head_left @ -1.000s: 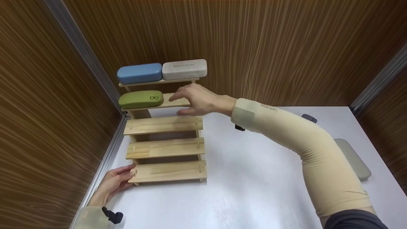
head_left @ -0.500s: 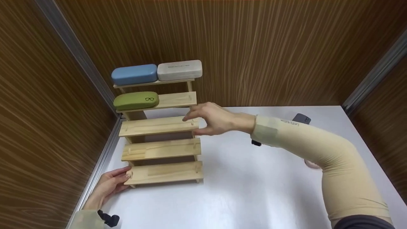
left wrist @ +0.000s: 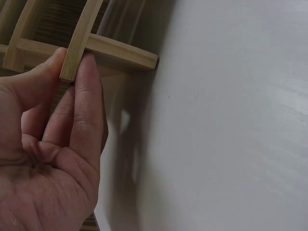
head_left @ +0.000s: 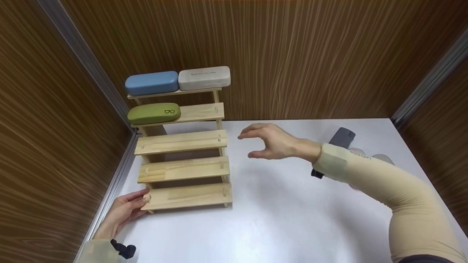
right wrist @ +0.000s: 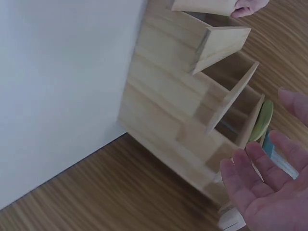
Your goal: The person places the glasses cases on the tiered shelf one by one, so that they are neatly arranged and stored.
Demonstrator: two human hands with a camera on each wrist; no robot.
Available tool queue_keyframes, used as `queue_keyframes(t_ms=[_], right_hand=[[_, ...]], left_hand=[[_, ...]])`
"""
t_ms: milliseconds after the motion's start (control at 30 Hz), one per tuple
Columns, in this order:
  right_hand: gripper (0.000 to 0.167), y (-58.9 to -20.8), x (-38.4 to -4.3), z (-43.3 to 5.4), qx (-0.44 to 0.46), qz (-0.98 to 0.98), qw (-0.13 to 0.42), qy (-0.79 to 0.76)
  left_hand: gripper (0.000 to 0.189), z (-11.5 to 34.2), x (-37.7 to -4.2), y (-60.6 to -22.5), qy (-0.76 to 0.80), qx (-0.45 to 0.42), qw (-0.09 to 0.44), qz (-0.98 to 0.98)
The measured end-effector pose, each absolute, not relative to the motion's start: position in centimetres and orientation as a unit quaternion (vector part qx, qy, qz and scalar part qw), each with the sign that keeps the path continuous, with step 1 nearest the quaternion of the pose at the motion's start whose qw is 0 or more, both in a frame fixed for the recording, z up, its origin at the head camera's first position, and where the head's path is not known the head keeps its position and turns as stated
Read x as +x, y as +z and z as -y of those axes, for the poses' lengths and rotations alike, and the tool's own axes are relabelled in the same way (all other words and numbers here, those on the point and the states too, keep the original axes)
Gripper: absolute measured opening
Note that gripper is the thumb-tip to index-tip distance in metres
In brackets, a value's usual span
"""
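A stepped wooden rack (head_left: 182, 141) with several shelves stands on the left of the white table. My left hand (head_left: 124, 210) pinches the left end of its lowest shelf; in the left wrist view the thumb and fingers (left wrist: 86, 103) hold the board's edge from both sides. My right hand (head_left: 274, 142) hovers right of the rack, fingers parted and holding nothing. On the top shelf sit a blue glasses case (head_left: 151, 83) and a whitish glasses case (head_left: 204, 78), side by side. A green glasses case (head_left: 154, 113) lies at the left of the shelf below.
At the table's right lie a dark grey glasses case (head_left: 342, 137), a pinkish case (head_left: 357, 151) and a grey-green case (head_left: 382, 158), partly hidden by my right sleeve. Wood-grain walls (head_left: 310, 58) rise behind and on both sides. The left wall is close to the rack.
My right hand has moved from beside the green case, down and to the right, off the rack. The left hand keeps its pinch on the lowest shelf. The view has shifted slightly.
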State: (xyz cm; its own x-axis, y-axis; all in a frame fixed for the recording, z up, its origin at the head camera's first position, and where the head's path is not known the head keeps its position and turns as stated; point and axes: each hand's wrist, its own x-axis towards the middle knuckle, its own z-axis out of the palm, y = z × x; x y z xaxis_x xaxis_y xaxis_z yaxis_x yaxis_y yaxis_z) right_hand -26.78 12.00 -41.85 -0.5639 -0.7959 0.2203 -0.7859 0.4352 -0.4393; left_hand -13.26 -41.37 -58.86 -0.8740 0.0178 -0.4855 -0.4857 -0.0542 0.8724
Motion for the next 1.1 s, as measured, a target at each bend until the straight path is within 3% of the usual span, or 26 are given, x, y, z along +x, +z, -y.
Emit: queue_keyframes(t_ms=[167, 667, 1100], right_hand=[[0.055, -42.9, -26.8, -14.8, -0.427, -0.864, 0.013, -0.265], [0.048, -45.7, -28.6, -25.0, -0.297, -0.901, -0.052, -0.313], [0.054, -49.2, -29.2, -34.3, -0.212, -0.928, -0.008, -0.306]], left_hand=[[0.032, 41.2, -13.3, -58.8, 0.703, -0.178, 0.178, -0.666], [0.034, 41.4, -13.3, -58.9, 0.709, -0.177, 0.186, -0.657], [0.034, 41.6, -13.5, -59.3, 0.713, -0.166, 0.182, -0.657]])
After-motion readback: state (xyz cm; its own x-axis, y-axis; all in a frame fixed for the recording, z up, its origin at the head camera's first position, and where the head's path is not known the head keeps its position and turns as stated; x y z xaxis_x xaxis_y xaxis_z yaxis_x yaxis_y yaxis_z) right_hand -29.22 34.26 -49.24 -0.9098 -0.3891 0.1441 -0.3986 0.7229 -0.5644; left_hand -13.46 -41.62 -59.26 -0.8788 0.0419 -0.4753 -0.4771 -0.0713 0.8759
